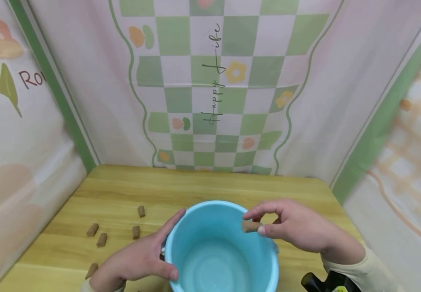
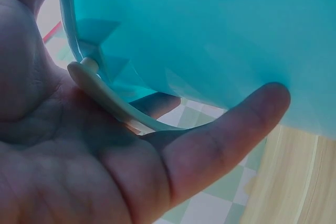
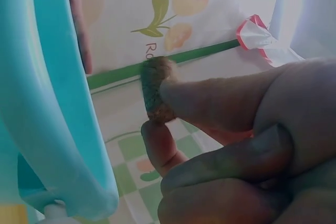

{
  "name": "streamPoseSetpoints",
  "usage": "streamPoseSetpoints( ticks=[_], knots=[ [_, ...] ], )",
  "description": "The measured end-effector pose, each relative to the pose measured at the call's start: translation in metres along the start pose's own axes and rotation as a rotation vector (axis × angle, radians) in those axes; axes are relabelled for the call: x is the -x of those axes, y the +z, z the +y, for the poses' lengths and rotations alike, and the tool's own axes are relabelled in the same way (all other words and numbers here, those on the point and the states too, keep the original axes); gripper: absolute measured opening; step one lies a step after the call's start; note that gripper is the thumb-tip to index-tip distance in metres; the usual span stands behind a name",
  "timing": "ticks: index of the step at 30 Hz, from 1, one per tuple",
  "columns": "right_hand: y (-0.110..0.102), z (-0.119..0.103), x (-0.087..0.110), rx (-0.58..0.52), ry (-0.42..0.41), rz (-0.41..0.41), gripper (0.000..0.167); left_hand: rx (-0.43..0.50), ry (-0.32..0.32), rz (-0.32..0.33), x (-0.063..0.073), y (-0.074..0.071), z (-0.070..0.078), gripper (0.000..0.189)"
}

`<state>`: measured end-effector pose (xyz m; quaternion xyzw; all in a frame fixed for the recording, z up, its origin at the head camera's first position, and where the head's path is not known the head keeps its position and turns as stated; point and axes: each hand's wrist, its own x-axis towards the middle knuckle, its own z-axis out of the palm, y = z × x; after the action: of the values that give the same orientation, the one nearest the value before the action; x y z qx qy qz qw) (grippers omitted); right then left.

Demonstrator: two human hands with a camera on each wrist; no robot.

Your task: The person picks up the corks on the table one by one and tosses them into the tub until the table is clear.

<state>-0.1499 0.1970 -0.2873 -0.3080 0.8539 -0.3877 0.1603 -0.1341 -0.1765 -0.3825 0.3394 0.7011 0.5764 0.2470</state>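
Note:
A light blue plastic bucket (image 1: 203,221) stands at the near side of the wooden table. My left hand (image 1: 141,253) grips its left side, thumb at the rim; in the left wrist view its fingers spread along the outer wall, around the pale handle (image 2: 118,106). Between thumb and index finger my right hand (image 1: 291,225) pinches a brown cork stopper (image 1: 250,226), held over the bucket's right rim. The right wrist view shows the cork (image 3: 157,90) beside the rim, with the other fingers curled below it.
Several more corks lie on the table (image 1: 181,182) left of the bucket, one cork (image 1: 141,211) farthest back and another cork (image 1: 92,270) by my left wrist. A black object (image 1: 329,282) is below my right wrist. Patterned cloth walls (image 1: 115,121) enclose the table.

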Motion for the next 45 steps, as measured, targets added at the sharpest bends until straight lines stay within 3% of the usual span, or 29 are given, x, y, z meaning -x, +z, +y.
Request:
streamPoseSetpoints(
  ticks=[7, 18, 26, 37, 45],
  knots=[
    [0.002, 0.004, -0.002, -0.121, -0.029, -0.027, 0.033, -0.002, -0.007, 0.004, 0.0, 0.001, 0.002, 0.112],
    [-0.001, 0.01, 0.001, -0.18, -0.002, -0.01, 0.039, 0.018, -0.007, 0.006, -0.002, 0.002, 0.001, 0.112],
    [-0.007, 0.019, 0.008, -0.188, 0.024, 0.052, 0.038, 0.028, -0.024, 0.01, -0.002, 0.003, 0.001, 0.111],
    [-0.024, 0.049, 0.022, -0.304, 0.045, 0.111, 0.044, 0.027, -0.028, 0.014, -0.002, 0.003, 0.003, 0.111],
    [-0.04, 0.083, 0.033, -0.391, 0.0, 0.154, 0.048, 0.051, -0.03, 0.003, -0.002, 0.004, 0.003, 0.111]
  ],
)
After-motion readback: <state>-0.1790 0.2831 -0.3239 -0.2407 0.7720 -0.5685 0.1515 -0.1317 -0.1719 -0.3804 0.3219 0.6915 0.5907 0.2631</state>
